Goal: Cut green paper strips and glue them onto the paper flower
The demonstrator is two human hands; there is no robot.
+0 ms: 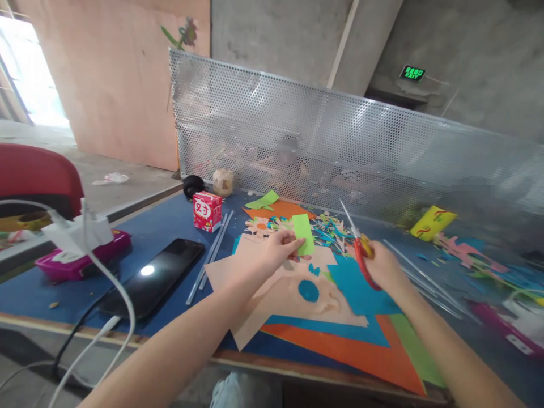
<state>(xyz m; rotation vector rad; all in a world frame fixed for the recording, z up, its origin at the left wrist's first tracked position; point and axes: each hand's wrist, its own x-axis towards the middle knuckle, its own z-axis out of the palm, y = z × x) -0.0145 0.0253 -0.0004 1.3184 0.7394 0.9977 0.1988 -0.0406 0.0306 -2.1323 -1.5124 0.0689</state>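
Note:
My left hand [277, 250] pinches a small light-green paper rectangle [303, 233] and holds it up above the table. My right hand [381, 264] grips red-handled scissors [360, 249], whose blades point up and left, their tips a little right of the green piece and not touching it. Below both hands lie overlapping paper sheets: a peach sheet [272, 294] with a blue disc [308, 290] on it, a blue sheet [359, 289], an orange sheet [365, 354] and a green one [414, 351].
A black phone [155, 277] on a white cable [106, 283], a red carton [207, 211], thin grey rods [212, 255] and a pink case [80, 258] lie to the left. Paper scraps [327, 229] pile up behind. A perforated metal screen [340, 141] closes the far edge.

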